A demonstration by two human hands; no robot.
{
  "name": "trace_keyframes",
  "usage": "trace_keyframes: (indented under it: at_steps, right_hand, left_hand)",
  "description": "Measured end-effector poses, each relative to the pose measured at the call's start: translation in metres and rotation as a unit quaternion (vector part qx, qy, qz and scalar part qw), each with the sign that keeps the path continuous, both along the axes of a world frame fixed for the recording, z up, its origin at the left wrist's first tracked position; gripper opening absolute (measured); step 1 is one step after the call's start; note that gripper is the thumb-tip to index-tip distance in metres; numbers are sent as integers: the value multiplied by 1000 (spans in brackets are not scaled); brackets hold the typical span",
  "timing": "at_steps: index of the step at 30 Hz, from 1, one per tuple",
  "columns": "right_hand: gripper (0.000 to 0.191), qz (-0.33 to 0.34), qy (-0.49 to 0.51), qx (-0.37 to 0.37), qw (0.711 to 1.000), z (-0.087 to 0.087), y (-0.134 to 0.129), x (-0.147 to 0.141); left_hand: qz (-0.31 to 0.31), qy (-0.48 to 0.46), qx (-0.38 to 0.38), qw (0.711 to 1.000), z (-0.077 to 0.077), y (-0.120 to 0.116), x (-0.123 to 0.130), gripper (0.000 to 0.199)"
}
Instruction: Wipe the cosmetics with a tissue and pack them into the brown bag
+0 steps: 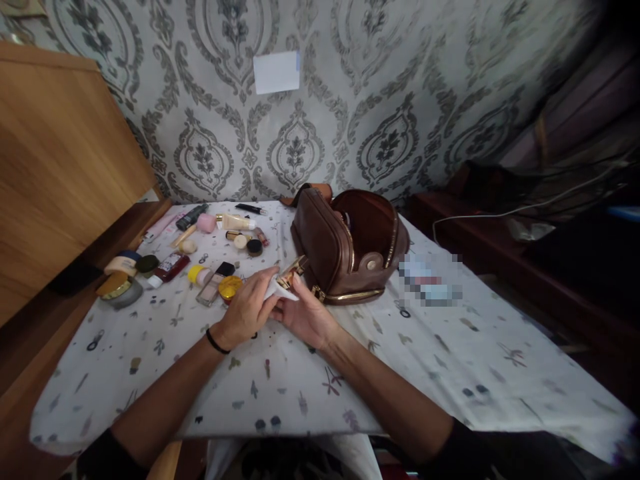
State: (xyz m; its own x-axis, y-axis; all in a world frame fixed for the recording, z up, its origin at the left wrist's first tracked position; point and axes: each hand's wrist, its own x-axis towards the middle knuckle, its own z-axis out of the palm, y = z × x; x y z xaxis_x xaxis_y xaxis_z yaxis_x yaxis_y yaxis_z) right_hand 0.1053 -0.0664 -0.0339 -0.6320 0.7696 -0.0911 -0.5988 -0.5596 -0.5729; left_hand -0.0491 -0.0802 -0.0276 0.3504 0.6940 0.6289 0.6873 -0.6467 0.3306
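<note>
Both hands meet over the middle of the table, just in front of a brown leather toiletry bag [325, 247]. My left hand [245, 312] is closed on a white wipe [278, 291], pressing it to a small gold-and-clear cosmetic item [290, 275]. My right hand [307, 317] grips that item from the right side, thumb on top. Fingers and wipe cover part of it, so its exact kind is unclear. The bag's zip is undone and its dark inside shows. A yellow-lidded jar [231, 289] stands close beside my left fingers.
Left of my hands lie a foundation bottle [215, 283], a dark red bottle [173, 267], a gold-lidded jar [119, 290], a cream tube [235, 222] and a black pen [251, 209]. A blurred-out packet [431, 281] lies right of the bag. A wooden panel [65, 160] borders the left.
</note>
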Motion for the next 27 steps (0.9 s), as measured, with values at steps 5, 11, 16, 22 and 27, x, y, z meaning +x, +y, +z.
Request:
trace_keyframes:
  at_steps: [5,11,16,22,27]
  right_hand:
    - [43,-6,-14,2,1000,-1,0,-1]
    - [51,-16,-29,23,999,1,1,-1]
    - [50,-78,-69,37,994,4,2,1]
    - [47,-148,-183,153,960,5,-1,0]
    - [50,-176,-270,282,904,13,2,8]
  left_hand:
    - [14,11,11,1000,2,0,-1,34]
    - [39,-40,3,998,5,1,-2,33]
    - [71,-137,-85,984,11,1,-2,31]
    - [95,-252,-171,948,17,6,-5,31]
    - [101,-294,-180,933,21,8,-6,30]
